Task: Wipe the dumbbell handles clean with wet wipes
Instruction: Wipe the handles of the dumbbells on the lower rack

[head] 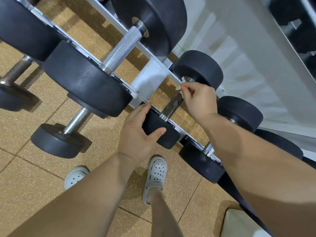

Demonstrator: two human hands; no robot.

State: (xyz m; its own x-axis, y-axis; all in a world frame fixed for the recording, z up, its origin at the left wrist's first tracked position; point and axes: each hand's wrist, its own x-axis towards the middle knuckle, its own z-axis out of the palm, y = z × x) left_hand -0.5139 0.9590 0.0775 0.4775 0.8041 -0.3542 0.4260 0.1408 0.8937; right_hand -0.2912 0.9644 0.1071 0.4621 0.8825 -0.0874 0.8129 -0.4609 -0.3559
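At the centre of the frame, a small dumbbell (172, 105) with matte black rubber heads and a dark knurled steel handle lies on a white metal rack (148, 79). The left hand (138, 134) grips its near head. The right hand (198, 98) pinches a whitish, mostly hidden wet wipe (179, 88) round the handle's far end. Speckled tan floor tiles (34, 168) lie below.
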